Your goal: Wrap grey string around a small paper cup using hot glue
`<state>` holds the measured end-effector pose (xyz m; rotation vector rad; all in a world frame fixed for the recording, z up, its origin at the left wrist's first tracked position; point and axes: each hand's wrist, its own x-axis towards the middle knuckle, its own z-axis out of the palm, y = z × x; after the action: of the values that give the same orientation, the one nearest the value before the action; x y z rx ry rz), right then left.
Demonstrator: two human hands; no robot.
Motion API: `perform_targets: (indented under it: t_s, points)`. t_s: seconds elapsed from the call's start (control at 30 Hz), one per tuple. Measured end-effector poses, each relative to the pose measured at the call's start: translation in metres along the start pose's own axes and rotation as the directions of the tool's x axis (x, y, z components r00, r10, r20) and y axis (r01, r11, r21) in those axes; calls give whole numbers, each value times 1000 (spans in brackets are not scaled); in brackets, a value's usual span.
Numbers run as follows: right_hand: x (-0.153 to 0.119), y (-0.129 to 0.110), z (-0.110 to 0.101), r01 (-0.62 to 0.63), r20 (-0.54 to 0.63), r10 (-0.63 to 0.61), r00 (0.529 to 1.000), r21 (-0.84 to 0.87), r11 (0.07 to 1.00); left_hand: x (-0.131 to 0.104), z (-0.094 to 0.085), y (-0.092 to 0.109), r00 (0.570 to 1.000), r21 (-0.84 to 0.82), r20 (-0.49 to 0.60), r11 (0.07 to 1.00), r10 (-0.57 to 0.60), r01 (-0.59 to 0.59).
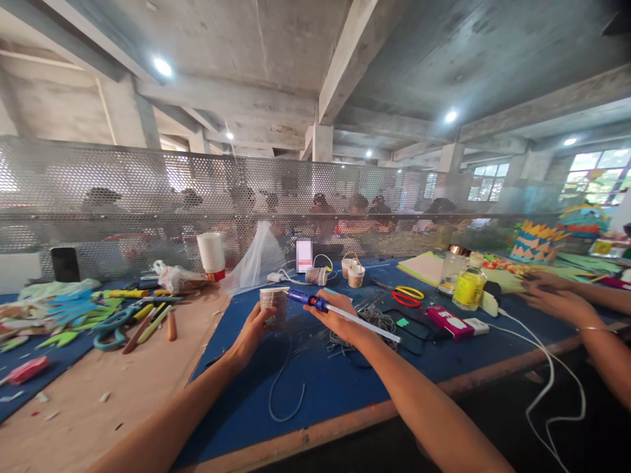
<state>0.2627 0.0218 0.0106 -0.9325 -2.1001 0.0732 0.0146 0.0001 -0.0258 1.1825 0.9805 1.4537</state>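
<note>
The left hand (pixel 254 328)'s fingers curl partly open around 1 twine-wrapped paper cup (pixel 274 305). The right hand (pixel 335 315)'s fingers close around 1 blue glue gun (pixel 308 300), nozzle at the cup's rim.

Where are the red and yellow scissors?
In the head view, the red and yellow scissors lie on the blue table, right of the glue gun, between the tangled grey wires and the stacked papers.
</note>
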Motion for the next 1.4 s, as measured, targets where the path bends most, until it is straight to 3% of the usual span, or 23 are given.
perform_targets:
  t_s: [0.23,0.6,1.4]
  points:
    - [0,3,2,19,-9,-19,1000,-20,1000,4,-6,-3,999,-19,30,1000,-19,19]
    - [0,4,1,-10,1,10,1000,-2,1000,-2,2,6,999,-72,21,997,-29,31]
    - [0,7,3,-24,3,24,1000,-4,1000,-3,-1,6,995,-162,78,984,-65,77]
